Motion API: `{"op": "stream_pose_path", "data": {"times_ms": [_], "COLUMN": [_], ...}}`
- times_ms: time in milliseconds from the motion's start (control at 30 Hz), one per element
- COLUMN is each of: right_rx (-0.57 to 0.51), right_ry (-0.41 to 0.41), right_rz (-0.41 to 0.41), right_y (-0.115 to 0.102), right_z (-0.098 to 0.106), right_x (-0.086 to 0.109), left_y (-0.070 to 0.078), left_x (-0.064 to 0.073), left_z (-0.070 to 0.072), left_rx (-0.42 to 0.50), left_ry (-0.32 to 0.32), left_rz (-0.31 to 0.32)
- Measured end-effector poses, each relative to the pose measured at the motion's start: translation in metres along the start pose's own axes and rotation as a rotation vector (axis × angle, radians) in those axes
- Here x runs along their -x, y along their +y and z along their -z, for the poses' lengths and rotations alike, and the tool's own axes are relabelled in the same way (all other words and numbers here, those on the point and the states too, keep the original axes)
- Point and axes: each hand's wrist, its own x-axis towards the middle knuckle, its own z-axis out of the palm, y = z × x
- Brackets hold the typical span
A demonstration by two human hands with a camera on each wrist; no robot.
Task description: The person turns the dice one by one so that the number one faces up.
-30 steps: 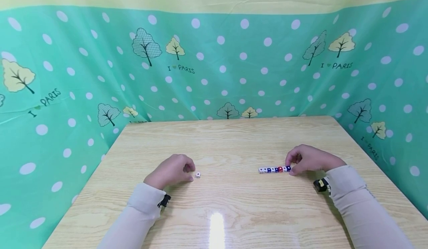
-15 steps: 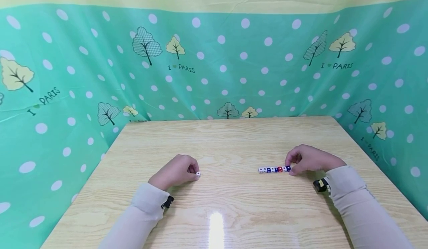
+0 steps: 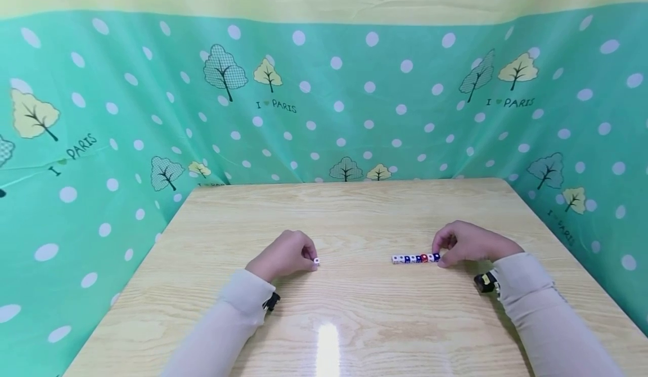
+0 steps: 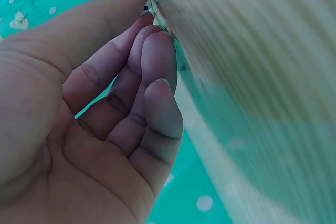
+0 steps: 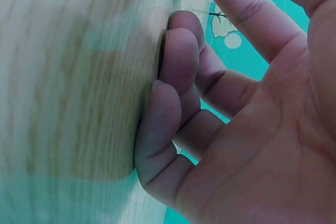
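Observation:
In the head view a white die (image 3: 316,261) sits at the fingertips of my left hand (image 3: 284,257), pinched between thumb and index finger low over the table. To the right, several small dice stand in one straight row (image 3: 412,259), white and blue, with one red die (image 3: 424,258) among them. At the row's right end my right hand (image 3: 473,242) holds the blue die (image 3: 436,257) between thumb and index finger. The right wrist view shows the curled fingers (image 5: 181,59) of that hand against the tabletop; its dice are out of that view.
The wood-grain table (image 3: 354,214) carries a bright light reflection near its front. A green dotted cloth (image 3: 314,107) with trees hangs behind and along both sides. Dark cameras (image 3: 486,282) are strapped at both wrists.
My left hand has closed its fingertips on the white die and moved right with it, toward the row. The right hand and the row have stayed in place.

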Motion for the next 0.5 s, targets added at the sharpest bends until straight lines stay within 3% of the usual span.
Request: {"op": "stream_pose_path", "data": {"times_ms": [500], "right_rx": [-0.022], "right_ry": [-0.005], "right_rz": [0.031], "right_y": [0.004], "right_z": [0.001], "right_x": [-0.001], "left_y": [0.044], "left_x": [-0.044], "left_z": [-0.022], "left_rx": [0.018], "left_ry": [-0.039], "left_rz": [-0.024]}}
